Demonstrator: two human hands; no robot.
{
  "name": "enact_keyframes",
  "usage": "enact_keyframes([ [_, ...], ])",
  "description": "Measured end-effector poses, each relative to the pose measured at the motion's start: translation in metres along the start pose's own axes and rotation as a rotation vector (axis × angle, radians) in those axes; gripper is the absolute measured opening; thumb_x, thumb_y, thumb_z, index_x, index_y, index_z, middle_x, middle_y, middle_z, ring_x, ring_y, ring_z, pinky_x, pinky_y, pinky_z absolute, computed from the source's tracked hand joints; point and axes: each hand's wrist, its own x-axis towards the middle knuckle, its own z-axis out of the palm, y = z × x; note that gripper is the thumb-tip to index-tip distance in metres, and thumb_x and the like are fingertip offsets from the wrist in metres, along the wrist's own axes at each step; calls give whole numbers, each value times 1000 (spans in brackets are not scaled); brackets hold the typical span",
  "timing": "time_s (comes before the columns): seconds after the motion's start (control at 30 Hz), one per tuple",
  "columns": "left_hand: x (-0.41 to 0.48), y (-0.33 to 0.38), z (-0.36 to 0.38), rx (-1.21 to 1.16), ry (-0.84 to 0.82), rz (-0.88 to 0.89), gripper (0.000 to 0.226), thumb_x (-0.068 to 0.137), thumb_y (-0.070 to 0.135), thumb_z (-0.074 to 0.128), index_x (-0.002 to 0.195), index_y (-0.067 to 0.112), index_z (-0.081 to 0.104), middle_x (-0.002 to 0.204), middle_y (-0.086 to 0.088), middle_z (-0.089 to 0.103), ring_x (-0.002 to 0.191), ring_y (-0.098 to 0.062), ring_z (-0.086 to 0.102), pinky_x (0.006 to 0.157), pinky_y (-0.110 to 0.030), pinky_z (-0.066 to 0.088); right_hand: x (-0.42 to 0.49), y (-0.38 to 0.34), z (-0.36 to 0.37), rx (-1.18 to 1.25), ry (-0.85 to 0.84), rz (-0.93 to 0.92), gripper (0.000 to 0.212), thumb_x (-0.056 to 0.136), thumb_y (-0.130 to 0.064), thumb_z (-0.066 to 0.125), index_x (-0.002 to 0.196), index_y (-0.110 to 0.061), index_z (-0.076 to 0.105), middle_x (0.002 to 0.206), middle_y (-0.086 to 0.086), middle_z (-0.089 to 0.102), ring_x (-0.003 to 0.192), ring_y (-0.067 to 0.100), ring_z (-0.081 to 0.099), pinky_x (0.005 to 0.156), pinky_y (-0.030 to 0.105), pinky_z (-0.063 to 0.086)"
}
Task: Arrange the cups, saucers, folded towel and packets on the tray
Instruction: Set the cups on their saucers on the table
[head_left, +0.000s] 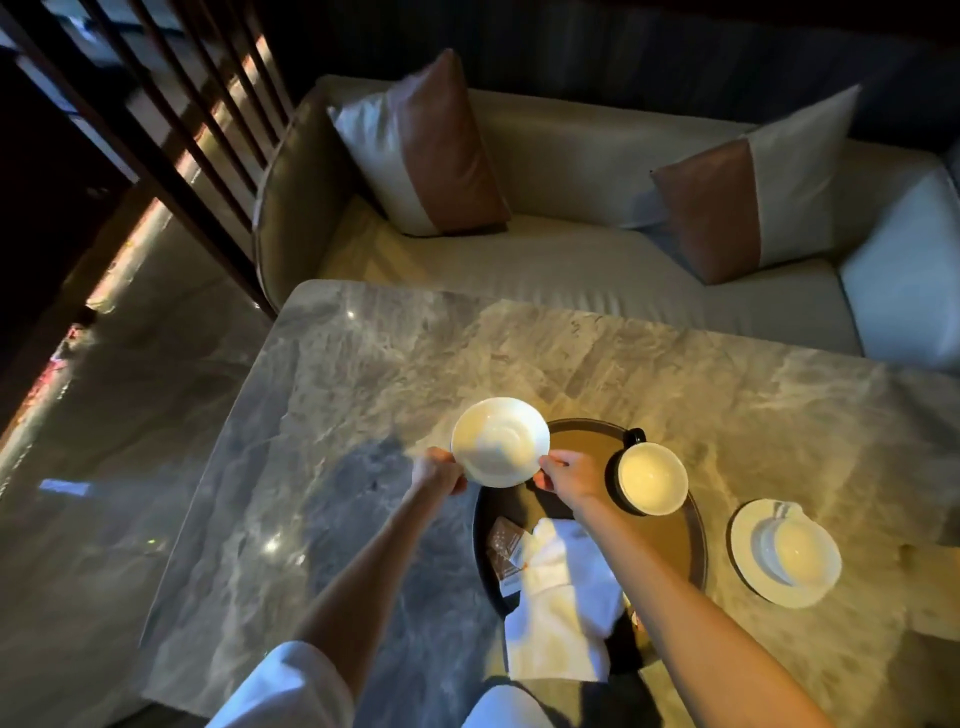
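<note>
A: Starting at the left, what do we see?

B: Our left hand (439, 472) pinches the near-left rim of a white saucer (500, 441), held above the far-left edge of the dark round tray (696, 540) on the marble table (337, 415).

A: And our right hand (569, 474) grips the same saucer's near-right rim, fingers curled around it.

B: Below, on the tray's near side, we see the packets (505, 553) just left of the folded towel (563, 597), which overhangs the tray's near edge.

A: Further right, a dark cup (652, 478) with a pale inside stands on the tray's far-right part.

B: Rightmost, off the tray, a white cup (792, 552) sits on a second saucer (750, 571) on the table.
</note>
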Motion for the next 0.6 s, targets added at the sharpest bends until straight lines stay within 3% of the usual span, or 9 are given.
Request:
enact_keyframes([
  [0.07, -19, 0, -3, 40, -34, 77, 34, 83, -11, 52, 54, 8, 51, 61, -13, 51, 57, -22, 49, 60, -32, 47, -12, 4, -8, 7, -2, -49, 23, 93, -6, 57, 98, 12, 69, 77, 16, 64, 78, 27, 59, 94, 56, 52],
  [0.2, -74, -3, 3, 12, -58, 202, 33, 85, -16, 44, 60, 6, 47, 69, -14, 41, 35, -9, 39, 42, -19, 33, -49, 19, -40, 74, 9, -152, 20, 91, -7, 58, 87, 7, 72, 68, 10, 64, 67, 18, 59, 82, 40, 57],
  [0.3, -123, -11, 25, -6, -101, 269, 26, 85, -14, 41, 66, -3, 53, 66, -19, 43, 43, -16, 39, 47, -23, 32, -83, 42, -75, 88, -15, -216, 25, 90, -6, 57, 78, 15, 63, 63, 13, 58, 64, 22, 50, 68, 34, 46],
  [0.37, -151, -21, 47, 4, -117, 269, 32, 86, -10, 43, 56, 0, 49, 60, -17, 48, 46, -19, 40, 50, -26, 33, -105, 64, -102, 103, -9, -228, 27, 91, -5, 57, 78, 18, 61, 63, 14, 57, 62, 20, 49, 64, 29, 43],
  [0.53, -207, -52, 123, 61, -149, 264, 42, 79, -12, 51, 41, 6, 50, 47, -9, 51, 43, -16, 43, 50, -21, 38, -144, 138, -178, 78, 40, -199, 29, 89, -11, 58, 61, -8, 64, 53, 1, 58, 51, 8, 52, 56, 21, 45],
  [0.6, -226, -67, 157, 58, -234, 233, 35, 80, -13, 49, 49, 0, 52, 49, -9, 51, 43, -16, 46, 46, -21, 42, -154, 173, -206, 91, 63, -150, 35, 88, -11, 58, 54, -15, 61, 52, -1, 58, 52, 6, 52, 51, 16, 46],
])
